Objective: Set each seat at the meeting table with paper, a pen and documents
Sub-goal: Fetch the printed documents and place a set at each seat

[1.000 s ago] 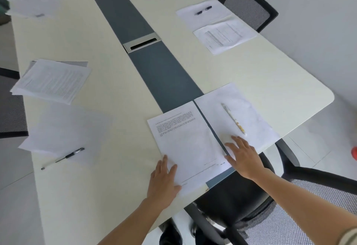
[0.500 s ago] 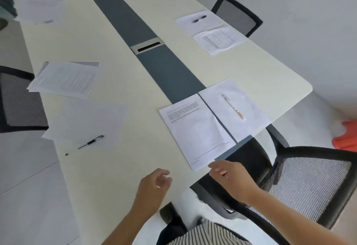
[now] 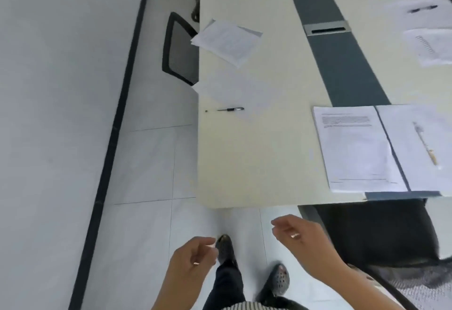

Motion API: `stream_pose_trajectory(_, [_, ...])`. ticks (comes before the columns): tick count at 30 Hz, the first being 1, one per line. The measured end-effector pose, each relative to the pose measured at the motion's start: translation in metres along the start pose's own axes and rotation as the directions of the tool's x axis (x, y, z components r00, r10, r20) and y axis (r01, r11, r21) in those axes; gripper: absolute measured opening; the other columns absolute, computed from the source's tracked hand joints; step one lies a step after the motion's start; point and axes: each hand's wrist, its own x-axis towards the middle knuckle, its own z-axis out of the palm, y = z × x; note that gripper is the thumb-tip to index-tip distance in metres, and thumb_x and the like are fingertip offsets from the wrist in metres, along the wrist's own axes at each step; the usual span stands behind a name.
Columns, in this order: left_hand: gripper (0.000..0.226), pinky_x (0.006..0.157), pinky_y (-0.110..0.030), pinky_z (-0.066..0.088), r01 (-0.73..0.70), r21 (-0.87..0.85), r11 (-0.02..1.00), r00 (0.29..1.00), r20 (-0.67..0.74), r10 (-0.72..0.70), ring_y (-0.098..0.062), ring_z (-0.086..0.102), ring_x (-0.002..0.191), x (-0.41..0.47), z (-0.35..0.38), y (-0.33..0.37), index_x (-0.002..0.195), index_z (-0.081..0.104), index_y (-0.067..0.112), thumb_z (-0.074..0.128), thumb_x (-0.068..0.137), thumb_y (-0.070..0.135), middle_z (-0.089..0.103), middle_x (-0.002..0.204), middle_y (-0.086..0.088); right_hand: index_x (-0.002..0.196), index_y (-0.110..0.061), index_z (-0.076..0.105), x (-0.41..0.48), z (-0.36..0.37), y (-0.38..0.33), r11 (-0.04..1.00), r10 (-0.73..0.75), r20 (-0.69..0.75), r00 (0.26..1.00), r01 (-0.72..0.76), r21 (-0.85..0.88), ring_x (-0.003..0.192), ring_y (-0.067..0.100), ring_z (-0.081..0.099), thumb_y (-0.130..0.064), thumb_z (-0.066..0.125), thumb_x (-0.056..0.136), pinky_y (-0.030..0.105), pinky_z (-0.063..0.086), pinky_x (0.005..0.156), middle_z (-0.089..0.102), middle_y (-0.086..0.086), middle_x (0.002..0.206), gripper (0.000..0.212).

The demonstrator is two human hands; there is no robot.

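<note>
Both hands hang loose and empty over the tiled floor (image 3: 151, 163) at the end of the long cream desk (image 3: 256, 158), neither touching it. The left hand (image 3: 193, 258), at about 6 o'clock in the view, has its grip half curled and narrow, fingers bent toward the thumb around nothing; the right hand (image 3: 300, 238), at about 5 o'clock, shows the same slack, narrow curl and carries nothing. At 2 o'clock from the right hand, well apart from it and up on the desk, lies the printed document (image 3: 354, 148), flat near the desk's near edge, with a blank sheet (image 3: 415, 148) just beside it on its right and a pale pen (image 3: 425, 143) resting on that sheet. At 12 o'clock from the left hand, farther up the desk, a black pen (image 3: 230, 109) lies at the near edge of another blank paper (image 3: 234, 92), and beyond it sits a stack of printed pages (image 3: 226, 42) overhanging the desk's left edge above a black mesh chair (image 3: 179, 50). At 1 o'clock, blurred, a further sheet with a dark pen (image 3: 422, 9) and a second document (image 3: 430, 48) lie across the grey centre strip (image 3: 342, 65).
</note>
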Motion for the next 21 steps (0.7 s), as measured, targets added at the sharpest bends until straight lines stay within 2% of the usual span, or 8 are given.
stream_pose_trajectory(2, [0.017, 0.068, -0.024, 0.054, -0.011, -0.036, 0.999, 0.998, -0.059, 0.009, -0.016, 0.071, 0.072, -0.005, -0.027, -0.009, 0.091, 0.069, 0.023, 0.067, 0.086, 0.007, 0.076, 0.079, -0.002, 0.092, -0.037, 0.069, 0.006, 0.019, -0.027, 0.999, -0.039, 0.028, 0.999, 0.039, -0.009, 0.082, -0.007, 0.064, -0.022, 0.067, 0.089, 0.008, 0.048, 0.07, 0.073, -0.018, 0.084, 0.015])
stream_pose_trajectory(7, [0.017, 0.073, -0.03, 0.054, -0.041, -0.145, 0.989, 0.99, -0.141, 0.021, -0.017, 0.072, 0.074, 0.002, -0.105, -0.03, 0.094, 0.069, 0.019, 0.066, 0.086, 0.004, 0.076, 0.079, -0.005, 0.092, -0.032, 0.072, 0.031, 0.075, -0.093, 0.995, -0.1, 0.046, 0.994, 0.101, -0.009, 0.076, -0.003, 0.065, -0.023, 0.068, 0.088, 0.009, 0.048, 0.068, 0.071, -0.024, 0.086, 0.011])
stream_pose_trajectory(15, [0.015, 0.066, -0.03, 0.055, -0.036, -0.202, 0.979, 0.977, -0.211, -0.008, -0.018, 0.072, 0.071, 0.051, -0.297, -0.071, 0.096, 0.069, 0.013, 0.063, 0.088, 0.002, 0.076, 0.079, -0.005, 0.094, -0.033, 0.072, 0.08, 0.208, -0.204, 0.992, -0.12, 0.091, 0.989, 0.115, 0.058, 0.084, 0.006, 0.07, -0.021, 0.07, 0.087, 0.017, 0.054, 0.075, 0.074, -0.016, 0.089, 0.013])
stream_pose_trajectory(18, [0.016, 0.065, -0.033, 0.054, -0.052, -0.216, 0.975, 0.975, -0.22, 0.003, -0.019, 0.072, 0.07, 0.08, -0.346, -0.066, 0.094, 0.069, 0.012, 0.061, 0.088, 0.0, 0.076, 0.077, -0.006, 0.094, -0.032, 0.073, 0.093, 0.225, -0.232, 0.99, -0.116, 0.043, 0.992, 0.112, 0.082, 0.085, 0.006, 0.07, -0.018, 0.071, 0.086, 0.021, 0.055, 0.077, 0.075, -0.013, 0.089, 0.016])
stream_pose_trajectory(21, [0.016, 0.065, -0.031, 0.054, -0.072, -0.202, 0.977, 0.985, -0.17, 0.037, -0.022, 0.072, 0.072, 0.123, -0.367, -0.045, 0.093, 0.069, 0.013, 0.061, 0.089, 0.0, 0.076, 0.077, -0.006, 0.092, -0.03, 0.073, 0.116, 0.227, -0.247, 0.992, -0.076, -0.035, 0.997, 0.079, 0.103, 0.084, 0.007, 0.071, -0.016, 0.072, 0.085, 0.019, 0.054, 0.075, 0.076, -0.011, 0.087, 0.016])
